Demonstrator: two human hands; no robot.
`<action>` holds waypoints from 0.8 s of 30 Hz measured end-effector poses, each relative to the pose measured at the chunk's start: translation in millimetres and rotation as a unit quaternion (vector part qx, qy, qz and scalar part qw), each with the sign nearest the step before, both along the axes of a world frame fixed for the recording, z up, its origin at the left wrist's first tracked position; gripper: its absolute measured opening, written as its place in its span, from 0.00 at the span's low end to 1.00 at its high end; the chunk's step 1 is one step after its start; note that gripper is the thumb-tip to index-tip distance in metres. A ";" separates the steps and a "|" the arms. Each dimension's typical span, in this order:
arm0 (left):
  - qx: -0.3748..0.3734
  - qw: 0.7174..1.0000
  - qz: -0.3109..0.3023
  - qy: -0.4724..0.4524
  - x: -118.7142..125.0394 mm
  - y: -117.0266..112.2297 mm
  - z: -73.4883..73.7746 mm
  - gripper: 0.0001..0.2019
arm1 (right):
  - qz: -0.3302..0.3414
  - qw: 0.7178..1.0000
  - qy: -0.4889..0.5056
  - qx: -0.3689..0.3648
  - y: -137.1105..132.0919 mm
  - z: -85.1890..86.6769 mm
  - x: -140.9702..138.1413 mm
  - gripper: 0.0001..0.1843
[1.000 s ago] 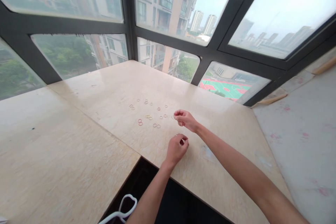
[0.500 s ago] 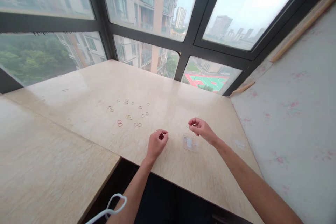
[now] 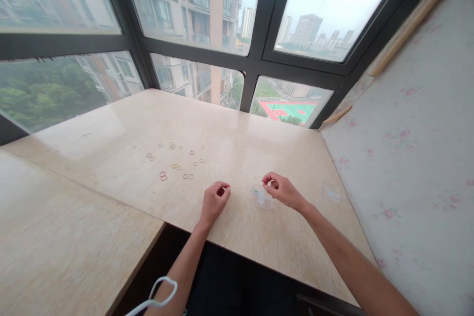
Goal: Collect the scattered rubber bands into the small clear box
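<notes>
My left hand (image 3: 216,201) rests on the table with its fingers curled, thumb and forefinger tips together; anything inside is hidden. My right hand (image 3: 281,189) is over the right side of a small clear plastic box (image 3: 262,205) with compartments. Its thumb and forefinger are slightly apart, and nothing shows between them. A small greenish ring (image 3: 256,191) lies in the box's far left compartment. Left of my hands, several thin rings are spread over the table, among them a red pair (image 3: 163,176), a yellow cluster (image 3: 175,166) and a pale pair (image 3: 188,176).
The pale marbled table (image 3: 122,173) reaches back to dark-framed windows (image 3: 200,57). A flowered wall (image 3: 407,148) bounds the right side, with a clear plastic piece (image 3: 332,194) on the table near it. A white cord loop (image 3: 163,291) hangs at the lower left, near my left forearm.
My right hand has moved from behind the box to over it and let go of the thin greenish ring, which now lies inside. My left hand keeps its curled pose. The view has shifted slightly.
</notes>
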State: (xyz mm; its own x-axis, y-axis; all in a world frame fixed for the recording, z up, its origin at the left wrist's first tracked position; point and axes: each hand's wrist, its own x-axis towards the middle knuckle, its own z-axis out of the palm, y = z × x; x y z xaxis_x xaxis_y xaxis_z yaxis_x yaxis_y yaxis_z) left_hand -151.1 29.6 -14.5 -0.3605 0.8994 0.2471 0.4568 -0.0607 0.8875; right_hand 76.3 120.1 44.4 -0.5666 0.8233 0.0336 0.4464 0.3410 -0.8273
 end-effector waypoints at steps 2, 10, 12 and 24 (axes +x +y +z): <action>0.001 1.000 0.001 -0.001 0.5 -0.7 1.1 0.06 | -0.011 1.000 0.012 -0.009 -3.0 -0.6 6.4 0.07; 0.003 1.000 -0.003 -0.023 -3.5 3.1 -2.7 0.05 | -0.180 0.976 0.117 -0.042 -10.0 -36.1 61.5 0.15; 0.001 0.998 0.002 -0.058 -5.4 5.1 -4.3 0.06 | -0.233 0.964 0.121 -0.045 -11.0 -47.3 75.3 0.16; 0.029 0.984 0.145 -0.099 -82.7 56.6 29.4 0.09 | -0.252 0.964 0.089 0.015 -14.3 -74.7 93.8 0.15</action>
State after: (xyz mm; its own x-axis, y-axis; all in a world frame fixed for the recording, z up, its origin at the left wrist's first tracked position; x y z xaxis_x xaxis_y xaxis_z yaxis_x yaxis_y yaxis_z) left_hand -233.8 86.2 14.9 -0.6457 0.7384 0.1944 0.2806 -0.0074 0.9598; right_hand 170.1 105.8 -30.3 -0.0787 0.9894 0.1222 0.4128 0.1440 -0.8994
